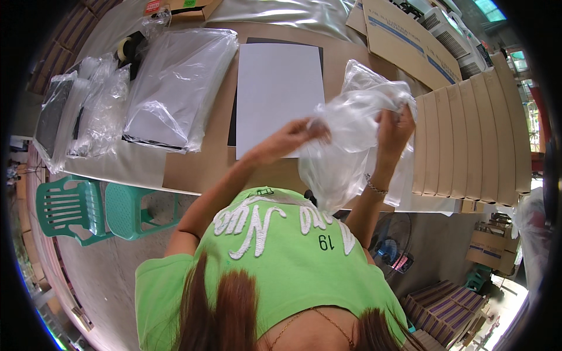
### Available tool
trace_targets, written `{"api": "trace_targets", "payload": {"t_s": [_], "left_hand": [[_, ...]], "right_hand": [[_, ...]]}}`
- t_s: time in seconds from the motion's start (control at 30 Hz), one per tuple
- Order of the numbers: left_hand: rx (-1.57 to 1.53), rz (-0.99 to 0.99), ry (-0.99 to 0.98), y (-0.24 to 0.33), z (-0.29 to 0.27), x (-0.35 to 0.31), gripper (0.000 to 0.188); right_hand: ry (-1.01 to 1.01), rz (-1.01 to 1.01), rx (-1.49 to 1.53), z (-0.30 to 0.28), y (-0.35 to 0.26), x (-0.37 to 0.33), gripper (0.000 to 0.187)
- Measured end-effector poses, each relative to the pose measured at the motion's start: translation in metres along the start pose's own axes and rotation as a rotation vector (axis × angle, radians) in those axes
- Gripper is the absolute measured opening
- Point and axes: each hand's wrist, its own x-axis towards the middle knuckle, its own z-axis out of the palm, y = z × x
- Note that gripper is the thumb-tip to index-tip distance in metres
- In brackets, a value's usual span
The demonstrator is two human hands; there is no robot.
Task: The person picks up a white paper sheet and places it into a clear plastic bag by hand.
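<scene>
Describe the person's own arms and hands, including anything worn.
The left hand and right hand are gloveless. Short bright-green fabric sleeves leave the forearms bare. A silver-coloured chain bracelet circles the right wrist; the left wrist shows none.

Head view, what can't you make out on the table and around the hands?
All in the head view:
Left hand: fingertips blurred, so its hold is unclear.
Clear plastic: blur and folds hide whether anything is inside.
Dark sheet: mostly hidden beneath the white sheet.
Top-left cardboard box: cut off by the top edge.
</scene>
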Motion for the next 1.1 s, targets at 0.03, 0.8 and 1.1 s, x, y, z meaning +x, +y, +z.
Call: {"api": "trace_targets", "payload": {"t_s": [0.03, 0.8, 1.1], "left_hand": [[-0.259, 0.033, 0.249, -0.004, -0.009, -0.003, 0.03], [-0.235, -0.24, 0.026, 0.058, -0.039, -0.037, 0.053], [0.017, -0.193, 0.327, 0.035, -0.042, -0.028, 0.033]], "right_hand": [[0.114, 0.016, 0.122, 0.004, -0.01, 0.002, 0.007], [0.593, 0.295, 0.369, -0.056, 0.049, -0.022, 0.013], [0.633, 0.29, 0.304, -0.076, 0.077, -0.047, 0.008]]}}
